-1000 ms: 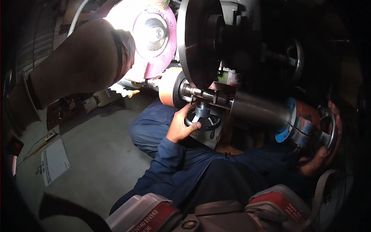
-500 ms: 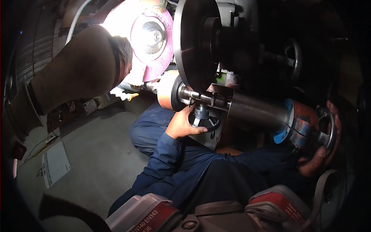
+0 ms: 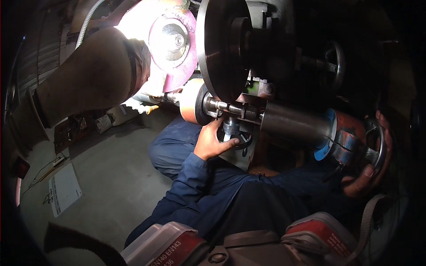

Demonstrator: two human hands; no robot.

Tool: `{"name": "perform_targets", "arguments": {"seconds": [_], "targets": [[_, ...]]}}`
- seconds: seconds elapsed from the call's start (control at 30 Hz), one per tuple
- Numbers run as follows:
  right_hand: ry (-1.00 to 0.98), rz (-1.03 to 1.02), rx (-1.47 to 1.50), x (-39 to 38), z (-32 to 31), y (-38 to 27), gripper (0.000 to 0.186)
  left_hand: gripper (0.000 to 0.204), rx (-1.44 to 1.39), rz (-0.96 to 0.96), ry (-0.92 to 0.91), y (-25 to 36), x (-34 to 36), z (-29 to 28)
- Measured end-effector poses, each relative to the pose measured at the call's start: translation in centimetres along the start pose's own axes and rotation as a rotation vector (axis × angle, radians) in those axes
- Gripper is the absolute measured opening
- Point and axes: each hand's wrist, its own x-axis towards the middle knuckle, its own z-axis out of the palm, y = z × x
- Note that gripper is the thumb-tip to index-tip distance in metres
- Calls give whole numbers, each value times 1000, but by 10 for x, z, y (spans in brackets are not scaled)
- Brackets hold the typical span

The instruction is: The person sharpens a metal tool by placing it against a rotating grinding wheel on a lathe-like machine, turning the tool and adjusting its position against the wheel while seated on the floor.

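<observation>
My left hand [image 3: 211,141] is wrapped round a small dark handwheel [image 3: 243,141], its thumb along the rim. This wheel sits under a metal shaft assembly [image 3: 228,107]. On the right, my right hand [image 3: 367,178] holds a larger metal handwheel [image 3: 380,148], thumb near the lower rim and fingers along the outer side. That wheel joins a red and blue housing [image 3: 348,133] at the end of a dark steel cylinder [image 3: 296,124]. An orange drum with a black edge [image 3: 191,104] stands left of the shaft. The palms are partly hidden.
A brightly lit pink grinding wheel [image 3: 179,75] and a large dark disc [image 3: 222,48] stand above the shaft. A thick duct [image 3: 88,73] reaches in from the left. Another handwheel [image 3: 339,66] is at the back right. A white sheet [image 3: 65,189] lies on the floor.
My left thumb has shifted slightly upward along the small handwheel, whose spokes look turned. My right hand keeps its grip with little visible movement.
</observation>
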Motion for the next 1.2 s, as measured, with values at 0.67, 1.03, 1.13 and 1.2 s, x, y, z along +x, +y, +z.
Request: {"name": "perform_targets", "arguments": {"seconds": [0.67, 1.03, 1.13, 1.2], "targets": [[129, -337, -152, -8, 17, 23, 65, 64, -80, 62, 127, -6, -4, 5], [106, -250, 2, -7, 18, 11, 65, 64, -129, 105, 146, -7, -3, 2], [106, -255, -43, -5, 15, 9, 65, 65, -76, 61, 67, -6, -1, 1], [96, -310, -111, -6, 18, 9, 64, 67, -1, 72, 97, -9, -1, 4]]}}
